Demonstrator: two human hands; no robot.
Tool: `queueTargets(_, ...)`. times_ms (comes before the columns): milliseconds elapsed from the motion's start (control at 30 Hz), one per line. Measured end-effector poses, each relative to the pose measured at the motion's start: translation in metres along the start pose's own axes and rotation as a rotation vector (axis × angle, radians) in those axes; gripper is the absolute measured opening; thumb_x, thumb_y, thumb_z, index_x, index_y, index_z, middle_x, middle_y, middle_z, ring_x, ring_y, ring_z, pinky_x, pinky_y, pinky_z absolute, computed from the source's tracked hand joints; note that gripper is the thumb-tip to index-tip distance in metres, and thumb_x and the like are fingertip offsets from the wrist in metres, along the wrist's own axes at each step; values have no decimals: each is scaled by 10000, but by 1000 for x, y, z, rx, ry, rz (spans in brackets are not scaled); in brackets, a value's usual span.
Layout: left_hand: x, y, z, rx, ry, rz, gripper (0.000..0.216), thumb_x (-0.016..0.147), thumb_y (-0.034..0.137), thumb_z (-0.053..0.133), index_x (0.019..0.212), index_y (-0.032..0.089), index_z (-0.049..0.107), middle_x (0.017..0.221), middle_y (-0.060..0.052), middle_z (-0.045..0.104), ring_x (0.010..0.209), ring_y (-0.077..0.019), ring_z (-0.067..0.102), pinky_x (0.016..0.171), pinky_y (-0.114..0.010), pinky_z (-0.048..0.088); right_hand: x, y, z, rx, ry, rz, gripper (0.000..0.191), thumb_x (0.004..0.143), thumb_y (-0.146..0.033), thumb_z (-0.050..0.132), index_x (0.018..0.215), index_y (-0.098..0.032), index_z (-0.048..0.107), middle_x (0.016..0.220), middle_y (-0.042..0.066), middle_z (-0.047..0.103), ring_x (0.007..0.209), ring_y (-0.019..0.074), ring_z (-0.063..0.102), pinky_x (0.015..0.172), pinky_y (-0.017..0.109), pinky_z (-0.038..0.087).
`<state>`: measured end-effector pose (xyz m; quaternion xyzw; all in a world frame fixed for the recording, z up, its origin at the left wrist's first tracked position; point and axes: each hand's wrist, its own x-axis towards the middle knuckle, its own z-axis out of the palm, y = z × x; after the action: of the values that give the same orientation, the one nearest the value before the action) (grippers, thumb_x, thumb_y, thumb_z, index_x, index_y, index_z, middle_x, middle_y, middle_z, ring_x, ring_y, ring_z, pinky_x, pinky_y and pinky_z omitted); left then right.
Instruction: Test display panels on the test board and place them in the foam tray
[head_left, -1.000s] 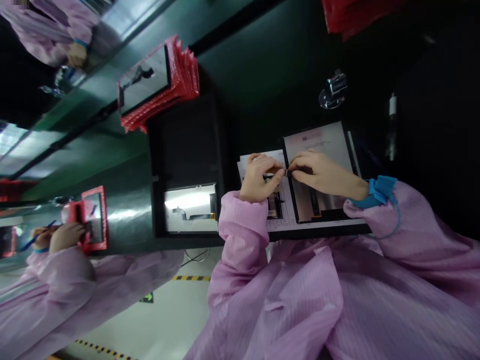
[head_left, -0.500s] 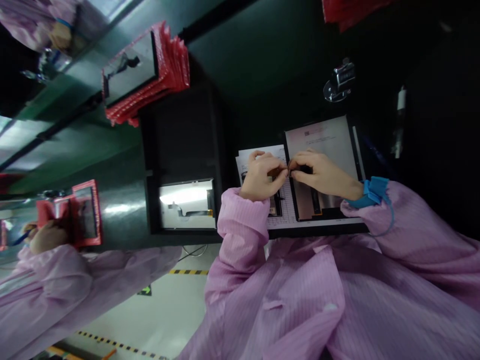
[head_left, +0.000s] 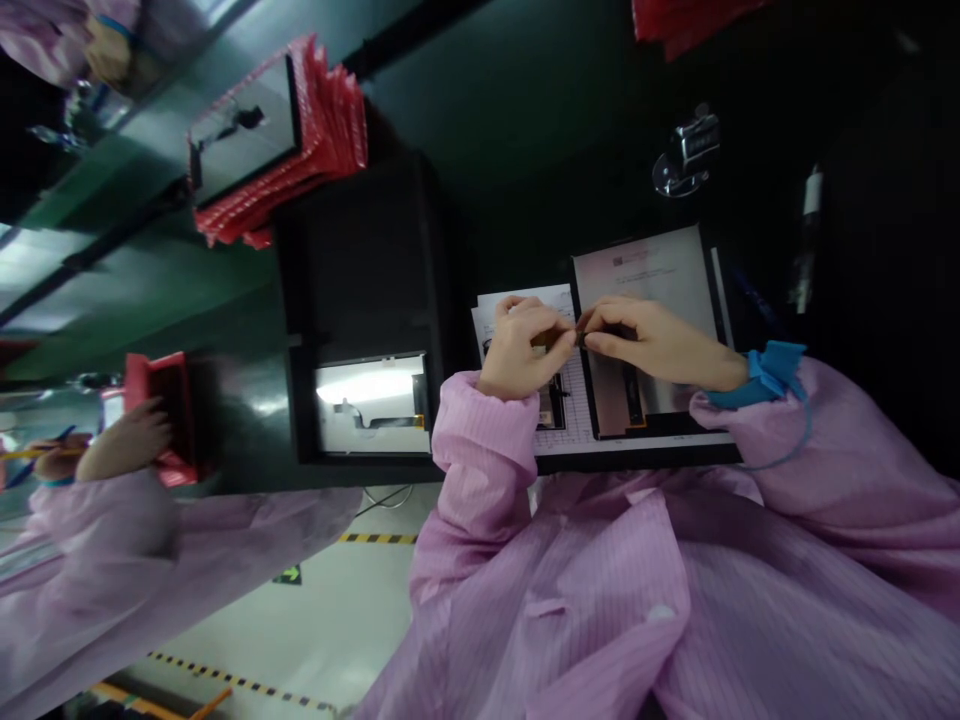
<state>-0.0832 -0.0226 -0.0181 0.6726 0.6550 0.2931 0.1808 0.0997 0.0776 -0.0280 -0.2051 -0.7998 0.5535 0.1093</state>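
My left hand (head_left: 519, 350) and my right hand (head_left: 651, 340) meet fingertip to fingertip at the left edge of a flat silvery display panel (head_left: 679, 290). Both pinch the small end of a brown flex cable (head_left: 550, 338); the fingers hide most of it. Under my left hand, partly covered, a small dark circuit piece (head_left: 553, 405) lies on printed paper sheets (head_left: 581, 405). Another dark flex strip (head_left: 634, 397) runs along the panel's lower part. A blue wrist strap (head_left: 761, 377) circles my right wrist.
To the left, a black tray (head_left: 360, 260) holds another panel (head_left: 371, 405). Behind it is a stack of red bubble sleeves (head_left: 330, 130) with a panel on top. A metal tally counter (head_left: 694, 145) and a pen (head_left: 808, 235) lie right. A co-worker's hand (head_left: 127, 440) holds a red sleeve.
My hands stay pinched together at the panel's edge, with my right wrist shifted slightly right. At left, the co-worker's hand and red sleeve have moved, and the sleeve now gapes open.
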Motion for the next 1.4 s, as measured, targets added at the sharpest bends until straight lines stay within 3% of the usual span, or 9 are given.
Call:
queueTargets(133, -1, 1, -2, 11, 415, -202, 276, 1013, 348, 406, 900, 201, 610, 935, -36, 667, 912, -179, 614, 878, -380, 493, -6, -5, -13, 165, -1, 138, 232, 952, -406, 508, 900, -226, 645, 1023, 53, 691, 910, 222, 616, 793, 377, 509)
queueTargets(267, -19, 28, 11, 44, 936, -297, 369, 1059, 415, 279, 1336, 224, 432, 1418, -105, 466, 1312, -230, 474, 1084, -433, 432, -9, -3, -27, 159, 262, 157, 311, 1003, -436, 438, 952, -222, 658, 996, 65, 688, 894, 221, 631, 820, 394, 521)
queueTargets(333, -37, 48, 27, 5, 866, -200, 364, 1040, 386, 354, 1379, 260, 398, 1470, -107, 415, 1388, -259, 413, 1139, -476, 383, -8, 4, -36, -52, 463, 158, 239, 982, -361, 476, 940, -204, 651, 994, 80, 676, 957, 244, 615, 898, 431, 495)
queueTargets(400, -58, 65, 47, -33, 569, -104, 414, 994, 358, 472, 1395, 274, 405, 1457, -113, 435, 1412, -282, 395, 1164, -505, 360, -6, 13, -45, -342, 611, 201, 162, 941, -314, 537, 928, -187, 637, 1031, 115, 651, 1093, 298, 551, 987, 493, 430)
queueTargets(467, -77, 77, 70, -57, 270, -95, 548, 954, 349, 543, 1458, 250, 353, 1495, -152, 390, 1440, -306, 363, 1176, -521, 358, -3, 20, -52, -533, 666, 253, 169, 929, -347, 574, 911, -183, 610, 1088, 157, 610, 1211, 359, 441, 1031, 565, 355)
queueTargets(567, -95, 81, 98, -29, 95, -127, 703, 946, 329, 543, 1552, 245, 197, 1588, -187, 246, 1504, -344, 252, 1190, -564, 335, 1, 23, -58, -615, 624, 324, 253, 955, -430, 547, 863, -195, 554, 1168, 194, 543, 1254, 416, 343, 1015, 635, 305)
queueTargets(733, -102, 76, 113, 18, 132, -156, 771, 945, 334, 559, 1580, 267, 127, 1626, -189, 151, 1530, -360, 177, 1205, -596, 294, 7, 23, -60, -611, 587, 345, 321, 974, -505, 483, 869, -210, 549, 1181, 188, 513, 1236, 410, 324, 999, 631, 306)
queueTargets(1267, -105, 74, 117, 5, 206, -165, 775, 927, 370, 602, 1569, 273, 180, 1628, -194, 175, 1525, -363, 208, 1194, -599, 322, 23, 31, -83, -721, 556, 356, 233, 894, -289, 560, 727, -163, 457, 1112, 181, 556, 1202, 353, 400, 995, 566, 327)
queueTargets(1400, -106, 73, 117, -23, 211, -165, 792, 923, 368, 604, 1575, 290, 161, 1628, -180, 176, 1520, -364, 225, 1182, -597, 357, 12, 19, -94, -620, 628, 368, 322, 807, -264, 667, 662, -209, 384, 902, 116, 575, 982, 263, 508, 915, 469, 409)
